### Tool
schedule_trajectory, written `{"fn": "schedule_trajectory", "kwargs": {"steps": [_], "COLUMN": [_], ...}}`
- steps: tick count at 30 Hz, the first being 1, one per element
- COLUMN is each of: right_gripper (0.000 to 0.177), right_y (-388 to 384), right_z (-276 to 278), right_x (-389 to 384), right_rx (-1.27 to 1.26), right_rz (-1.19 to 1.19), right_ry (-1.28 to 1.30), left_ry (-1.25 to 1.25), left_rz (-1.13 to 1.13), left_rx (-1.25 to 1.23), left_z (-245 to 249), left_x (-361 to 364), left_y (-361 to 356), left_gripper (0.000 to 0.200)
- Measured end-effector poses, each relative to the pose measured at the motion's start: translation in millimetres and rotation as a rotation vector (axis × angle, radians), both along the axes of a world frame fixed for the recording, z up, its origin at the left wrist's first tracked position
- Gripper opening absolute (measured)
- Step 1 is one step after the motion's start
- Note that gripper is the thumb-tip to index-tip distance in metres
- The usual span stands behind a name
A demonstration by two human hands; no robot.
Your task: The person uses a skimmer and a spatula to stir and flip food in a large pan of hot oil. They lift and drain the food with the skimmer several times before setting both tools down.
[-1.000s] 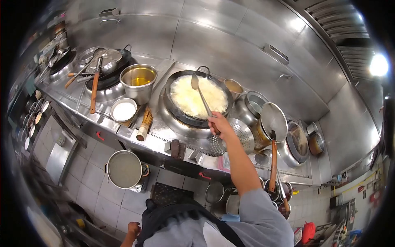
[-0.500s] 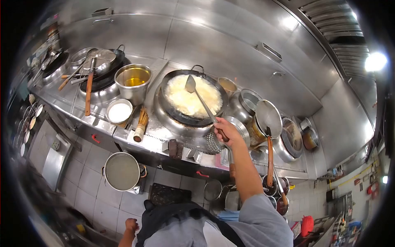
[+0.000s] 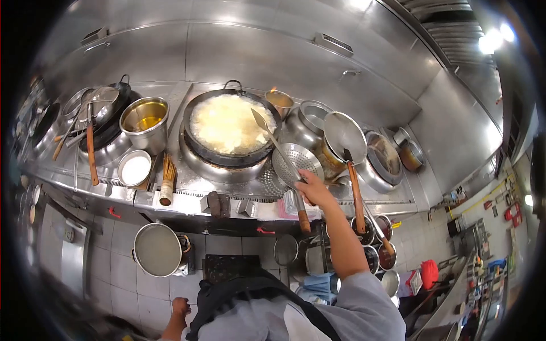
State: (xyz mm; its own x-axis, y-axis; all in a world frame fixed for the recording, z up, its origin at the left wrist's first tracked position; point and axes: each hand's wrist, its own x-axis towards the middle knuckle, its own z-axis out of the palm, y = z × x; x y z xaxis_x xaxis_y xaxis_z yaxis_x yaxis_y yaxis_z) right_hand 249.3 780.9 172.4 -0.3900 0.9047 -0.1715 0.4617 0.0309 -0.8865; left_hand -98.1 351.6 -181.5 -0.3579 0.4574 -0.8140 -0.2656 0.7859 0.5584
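Note:
My right hand (image 3: 311,187) is closed around the handle of a wok spatula (image 3: 273,136). Its flat blade reaches over the right side of a black wok (image 3: 224,159), which is full of pale yellow, foaming contents. Below the spatula's shaft, a perforated skimmer (image 3: 304,162) lies on the counter, its wooden handle hanging over the front edge. Low at my side, away from the counter, my left hand (image 3: 181,307) has its fingers curled, with nothing visible in it.
Left of the wok stand a steel pot of yellow oil (image 3: 144,136), a bowl of white contents (image 3: 135,168) and a bamboo brush (image 3: 166,184). A mesh strainer (image 3: 345,134) rests on a pot at right. A large pot (image 3: 157,250) stands below the counter.
My right hand has drawn the spatula from the middle of the wok toward its right side, over the skimmer. The view has turned to the right. My left hand still hangs low.

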Motion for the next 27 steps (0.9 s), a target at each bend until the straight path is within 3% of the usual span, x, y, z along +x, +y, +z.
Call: {"fn": "schedule_trajectory", "kwargs": {"steps": [3,4,5,12,14,15,18,22,24,26,27], "right_gripper": [0.052,0.052,0.053,0.051,0.05,0.05,0.05,0.049,0.046,0.045,0.044], "right_y": [3.7,0.2,-7.0,-64.7,-68.6,-64.7,-54.1,-29.1,-21.6,-17.8,-16.8], "right_z": [-11.7,-11.4,-6.5,56.9,56.3,49.3,42.1,17.4,6.5,-0.1,-1.4], "right_x": [-24.0,-24.9,-24.2,9.6,23.7,28.2,7.3,-28.1,-40.6,-42.7,-39.4], "right_rx": [0.125,0.122,0.091,-0.251,-0.322,-0.331,-0.275,-0.373,-0.588,-0.637,-0.65], "right_rz": [-0.064,-0.059,-0.043,0.053,0.032,0.053,0.155,0.098,0.032,0.058,0.075], "right_ry": [-0.048,-0.045,0.012,0.171,0.153,0.101,0.054,0.151,0.43,0.492,0.515], "left_ry": [0.018,0.008,-0.004,0.024,0.021,0.021,0.748,0.7,0.702,0.821,0.538], "left_rz": [-0.041,0.089,0.223,0.374,0.136,0.138,-1.022,-1.086,-1.09,-0.99,-0.543], "left_rx": [-0.003,0.017,0.039,0.006,-0.001,-0.001,0.065,-0.015,-0.071,0.085,0.079], "left_z": [7.6,16.9,23.5,21.1,6.8,4.9,11.7,-2.5,13.0,15.9,13.4], "left_x": [-8.8,-8.7,-8.3,12.8,19.0,22.9,31.6,35.0,15.6,7.3,5.3], "left_y": [10.0,20.2,28.8,-4.3,-37.5,-49.7,-82.4,-78.8,-64.2,-53.7,-44.1], "left_gripper": [0.019,0.019,0.019,0.017,0.021,0.021,0.033,0.034,0.034,0.025,0.019]}}
